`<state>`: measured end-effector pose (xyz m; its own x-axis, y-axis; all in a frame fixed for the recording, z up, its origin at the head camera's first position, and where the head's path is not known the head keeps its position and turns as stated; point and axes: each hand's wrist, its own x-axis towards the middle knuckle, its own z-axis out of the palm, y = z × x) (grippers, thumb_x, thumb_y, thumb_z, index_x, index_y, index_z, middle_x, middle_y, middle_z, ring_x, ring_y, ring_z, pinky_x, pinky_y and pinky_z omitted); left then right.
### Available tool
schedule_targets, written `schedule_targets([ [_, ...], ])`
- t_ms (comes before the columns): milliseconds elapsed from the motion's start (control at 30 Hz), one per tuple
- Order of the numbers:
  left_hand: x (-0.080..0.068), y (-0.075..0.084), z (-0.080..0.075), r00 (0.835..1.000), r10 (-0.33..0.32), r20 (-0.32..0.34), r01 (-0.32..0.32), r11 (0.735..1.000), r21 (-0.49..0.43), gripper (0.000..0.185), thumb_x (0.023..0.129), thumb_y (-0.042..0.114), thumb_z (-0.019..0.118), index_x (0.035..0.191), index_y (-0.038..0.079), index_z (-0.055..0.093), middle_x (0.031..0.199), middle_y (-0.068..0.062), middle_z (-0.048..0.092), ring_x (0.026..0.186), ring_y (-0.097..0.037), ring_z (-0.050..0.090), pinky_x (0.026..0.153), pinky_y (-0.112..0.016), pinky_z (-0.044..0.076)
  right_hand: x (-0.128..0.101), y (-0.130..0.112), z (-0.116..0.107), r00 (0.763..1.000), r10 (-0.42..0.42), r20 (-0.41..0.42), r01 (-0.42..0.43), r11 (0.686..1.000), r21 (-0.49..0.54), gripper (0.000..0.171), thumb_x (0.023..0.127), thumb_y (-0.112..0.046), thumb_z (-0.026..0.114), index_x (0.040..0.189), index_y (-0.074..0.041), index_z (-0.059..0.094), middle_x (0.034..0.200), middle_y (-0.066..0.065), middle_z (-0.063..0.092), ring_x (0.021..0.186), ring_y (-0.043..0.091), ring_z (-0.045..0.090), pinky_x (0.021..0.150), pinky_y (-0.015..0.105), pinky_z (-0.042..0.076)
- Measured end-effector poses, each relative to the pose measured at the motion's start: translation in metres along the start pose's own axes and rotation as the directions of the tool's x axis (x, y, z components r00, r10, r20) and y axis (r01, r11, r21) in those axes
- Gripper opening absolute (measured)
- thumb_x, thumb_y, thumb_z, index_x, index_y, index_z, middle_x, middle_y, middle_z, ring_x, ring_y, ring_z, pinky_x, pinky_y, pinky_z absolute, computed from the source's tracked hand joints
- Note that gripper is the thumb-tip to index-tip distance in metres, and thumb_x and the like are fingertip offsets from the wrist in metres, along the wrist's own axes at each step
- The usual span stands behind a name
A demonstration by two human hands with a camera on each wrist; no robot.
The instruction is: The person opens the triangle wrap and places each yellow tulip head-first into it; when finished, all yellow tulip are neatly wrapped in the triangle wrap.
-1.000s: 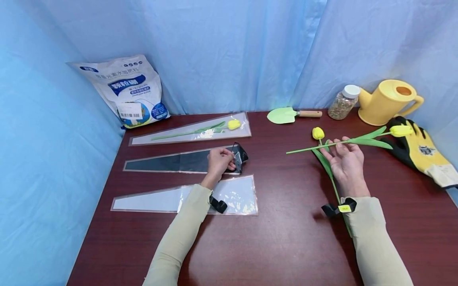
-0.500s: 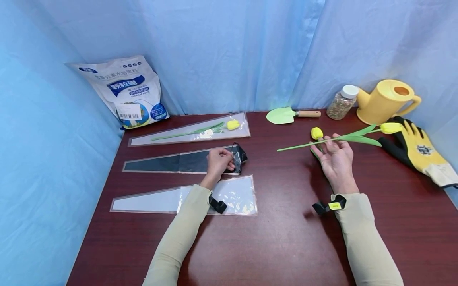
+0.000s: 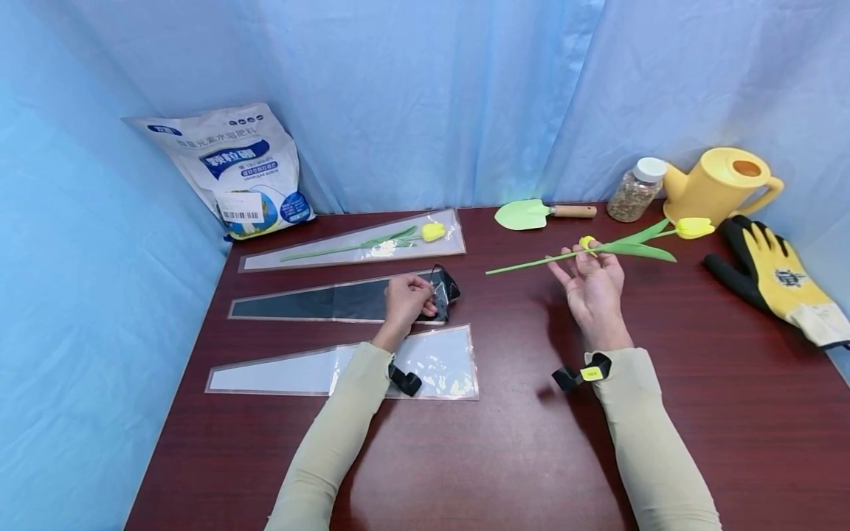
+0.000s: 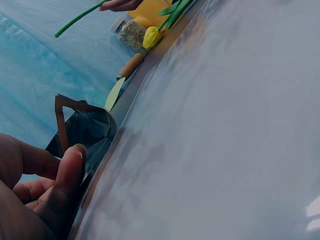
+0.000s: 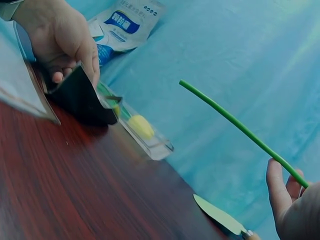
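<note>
Currently a yellow tulip (image 3: 598, 252) is held off the desk (image 3: 518, 442) by the right hand (image 3: 587, 287), palm up, stem pinched between the fingertips, bloom out to that hand's right and the bare stem end pointing left toward the other hand. The stem is kept roughly level, seemingly so the end lines up with a sleeve mouth. In the right wrist view the stem (image 5: 240, 127) is seen crossing the fingertips (image 5: 277, 187).

The mouth of the black sleeve (image 3: 332, 301) is gripped by the left hand (image 3: 406, 299), fingers curled on its wide end, which is lifted and folded open just right of the knuckles. The left wrist view shows the thumb (image 4: 67, 175) pressed on the dark film, mouth held apart, probably to keep it open.

Just behind the left hand lies a clear sleeve with a tulip inside (image 3: 358, 245), flat on the desk. Just in front of the left wrist lies an empty clear sleeve (image 3: 345, 369), partly under the forearm.

A second tulip bloom (image 3: 587, 241) is glimpsed just behind the right fingers; whether it rests on the desk cannot be told. Further beyond the right hand are a green trowel (image 3: 538, 213), a seed jar (image 3: 636, 190) and a yellow watering can (image 3: 720, 186). Gloves (image 3: 773, 276) lie well to that hand's right. A fertilizer bag (image 3: 232, 173) leans far behind the left hand.
</note>
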<state>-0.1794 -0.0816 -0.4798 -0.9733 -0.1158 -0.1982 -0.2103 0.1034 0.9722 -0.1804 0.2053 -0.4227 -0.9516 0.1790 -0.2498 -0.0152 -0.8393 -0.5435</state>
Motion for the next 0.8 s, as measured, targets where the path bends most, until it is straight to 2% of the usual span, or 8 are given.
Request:
schedule_targets([
  [367,0.0,0.001,0.0,1.0,-0.005,0.006,0.005,1.0,0.005,0.01,0.089,-0.002,0.061,0.091,-0.006,0.069,0.06,-0.002,0.064,0.042,-0.008,0.061,0.045,-0.025,0.056,0.002,0.026,0.014,1.0,-0.027,-0.011,0.027,1.0,0.0,0.015,0.099,0.008,0.047,0.101,-0.007,0.046,0.083,0.007,0.059,0.084,0.025,0.064,0.069,0.046,0.063],
  [800,0.0,0.0,-0.001,1.0,-0.011,0.004,0.011,1.0,-0.004,0.008,0.089,-0.003,0.062,0.09,-0.006,0.069,0.06,-0.003,0.064,0.042,-0.009,0.061,0.046,-0.026,0.056,0.0,0.057,0.026,0.995,-0.089,-0.048,0.083,0.99,-0.111,0.015,0.101,0.004,0.043,0.106,-0.009,0.046,0.096,0.007,0.053,0.089,0.023,0.064,0.071,0.042,0.064],
])
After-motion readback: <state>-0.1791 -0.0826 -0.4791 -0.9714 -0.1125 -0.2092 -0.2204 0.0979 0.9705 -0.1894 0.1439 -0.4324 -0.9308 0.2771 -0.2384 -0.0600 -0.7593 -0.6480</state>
